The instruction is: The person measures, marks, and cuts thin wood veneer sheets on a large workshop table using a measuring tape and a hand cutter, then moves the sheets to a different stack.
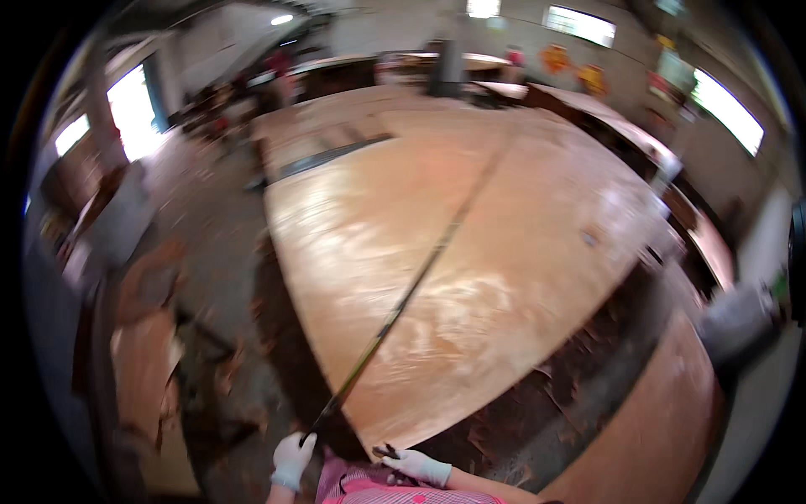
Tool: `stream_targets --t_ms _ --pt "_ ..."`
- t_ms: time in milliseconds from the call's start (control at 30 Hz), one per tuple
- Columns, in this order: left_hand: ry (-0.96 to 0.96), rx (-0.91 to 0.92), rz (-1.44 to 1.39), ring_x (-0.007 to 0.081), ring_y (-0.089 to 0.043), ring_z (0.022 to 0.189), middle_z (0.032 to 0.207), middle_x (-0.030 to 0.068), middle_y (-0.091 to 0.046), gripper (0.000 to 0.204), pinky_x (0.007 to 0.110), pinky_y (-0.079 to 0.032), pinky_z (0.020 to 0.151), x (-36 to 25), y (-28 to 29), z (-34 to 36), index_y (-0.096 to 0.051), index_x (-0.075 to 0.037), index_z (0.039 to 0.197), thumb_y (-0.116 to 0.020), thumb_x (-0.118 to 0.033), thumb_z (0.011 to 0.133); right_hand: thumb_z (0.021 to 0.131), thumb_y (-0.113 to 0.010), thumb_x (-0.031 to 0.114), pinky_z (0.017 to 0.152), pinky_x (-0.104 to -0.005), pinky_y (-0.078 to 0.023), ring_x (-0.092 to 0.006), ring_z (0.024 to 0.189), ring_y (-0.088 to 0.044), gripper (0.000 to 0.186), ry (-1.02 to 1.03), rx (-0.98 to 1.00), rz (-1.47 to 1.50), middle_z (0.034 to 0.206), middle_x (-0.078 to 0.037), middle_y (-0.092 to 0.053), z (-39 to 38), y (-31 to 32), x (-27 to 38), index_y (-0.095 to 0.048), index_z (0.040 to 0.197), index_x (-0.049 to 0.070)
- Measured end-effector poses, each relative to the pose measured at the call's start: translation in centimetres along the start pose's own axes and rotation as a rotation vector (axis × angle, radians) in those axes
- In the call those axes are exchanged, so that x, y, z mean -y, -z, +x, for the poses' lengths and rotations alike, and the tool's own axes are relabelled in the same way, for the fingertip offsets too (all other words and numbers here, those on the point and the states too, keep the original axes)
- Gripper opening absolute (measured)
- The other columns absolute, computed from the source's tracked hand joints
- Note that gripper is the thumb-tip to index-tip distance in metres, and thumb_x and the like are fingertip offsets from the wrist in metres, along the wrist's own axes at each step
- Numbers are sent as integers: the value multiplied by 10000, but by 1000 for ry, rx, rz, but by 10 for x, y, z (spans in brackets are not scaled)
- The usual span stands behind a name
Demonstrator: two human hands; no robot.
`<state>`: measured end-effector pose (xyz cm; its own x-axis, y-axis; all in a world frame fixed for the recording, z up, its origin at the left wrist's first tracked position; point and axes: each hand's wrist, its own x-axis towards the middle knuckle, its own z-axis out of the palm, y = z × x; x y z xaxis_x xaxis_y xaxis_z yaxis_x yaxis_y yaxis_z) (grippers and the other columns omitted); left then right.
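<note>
My left hand (293, 459), in a white glove, is closed around the lower end of a long, thin pole (379, 336), dark with a yellowish stretch. The pole runs diagonally away across a large, glossy, light-brown sheet (520, 252), its far part blurred. My right hand (417, 466), also gloved, is at the sheet's near corner, fingers closed on a small dark object (385, 454) that I cannot make out. Pink checked clothing (403, 496) shows below my hands.
A dark slatted piece (327, 158) lies at the sheet's far left. Brown panels (630, 424) stand low at right, and others (143, 361) lie left among scraps. A bright doorway (133, 109) is back left. Blurred people (277, 67) and benches are at the back, near a dark column (447, 71).
</note>
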<state>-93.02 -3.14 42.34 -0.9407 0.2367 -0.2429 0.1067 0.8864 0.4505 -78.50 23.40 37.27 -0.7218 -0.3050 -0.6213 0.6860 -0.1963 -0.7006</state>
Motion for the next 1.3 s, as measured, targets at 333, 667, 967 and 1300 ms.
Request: stream_targets --t_ms 333,667,967,1300 --pt "18 -408 -301 348 -603 1034 1078 189 -645 380 424 -477 918 81 12 -3 -660 -29 1071 -627 -326 837 955 -574 310 526 -293 -422 -140 575 -537 332 -90 -123 -259 662 -37 -602 -22 -36 37 -665 825 18" --pt "692 -857 -29 374 -508 1178 1287 196 -527 440 450 -389 1021 353 137 45 -569 -81 1223 -619 -277 832 960 -555 224 528 -235 -369 -85 562 -490 362 -138 -3 -254 660 21 -564 77 -177 97 -590 1267 37" --pt "729 -662 140 368 -269 1394 1495 204 -318 703 484 -184 1154 460 208 114 -426 -120 1419 -677 -359 808 947 -560 318 486 -273 -361 -136 497 -496 372 -164 -109 -264 561 -26 -553 129 -223 114 -602 662 83" --pt "735 -267 -42 299 -492 1243 1275 160 -569 575 437 -340 1074 510 229 134 -593 -119 1258 -722 -346 746 946 -548 312 503 -284 -373 -143 502 -494 388 -160 -201 -152 548 -29 -541 150 -246 118 -595 639 81"
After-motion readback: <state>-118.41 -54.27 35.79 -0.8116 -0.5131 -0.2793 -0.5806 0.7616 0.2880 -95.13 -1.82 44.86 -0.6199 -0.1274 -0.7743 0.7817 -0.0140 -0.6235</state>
